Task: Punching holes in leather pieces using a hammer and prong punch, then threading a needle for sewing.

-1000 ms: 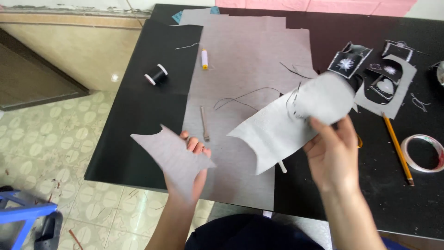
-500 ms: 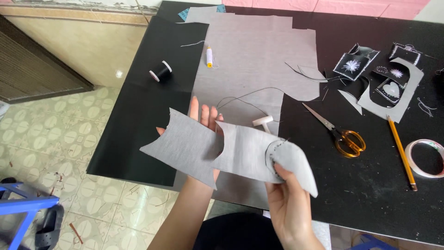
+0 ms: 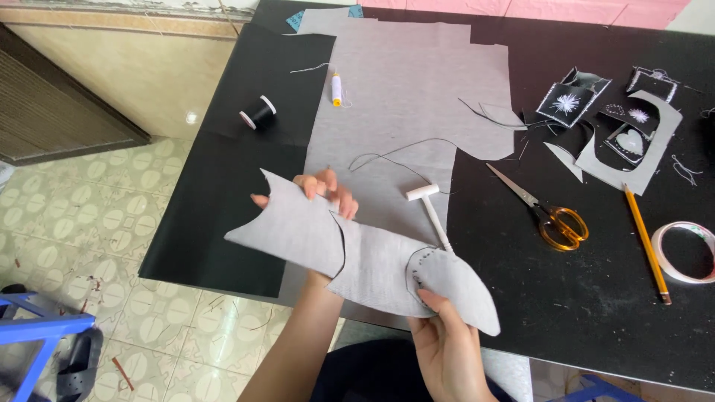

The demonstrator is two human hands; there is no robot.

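Observation:
My left hand (image 3: 324, 192) holds a curved grey fabric piece (image 3: 290, 227) from behind, fingertips showing over its top edge. My right hand (image 3: 447, 346) grips a second grey fabric piece (image 3: 406, 272) with a rounded, stitched end, thumb on top. The two pieces overlap at the middle, held above the near edge of the black table (image 3: 566, 298). A white T-shaped tool (image 3: 430, 208) lies just beyond them on a large grey cloth (image 3: 410, 89).
Orange-handled scissors (image 3: 547, 212), a yellow pencil (image 3: 646, 242) and a tape roll (image 3: 685, 251) lie to the right. Cut grey and black patterned scraps (image 3: 618, 126) sit far right. A black thread spool (image 3: 258, 113) and a white marker (image 3: 337, 88) lie at left. Tiled floor lies left of the table.
My right hand brought its piece down and left from above the scissors; both pieces now overlap, held lower and nearer me.

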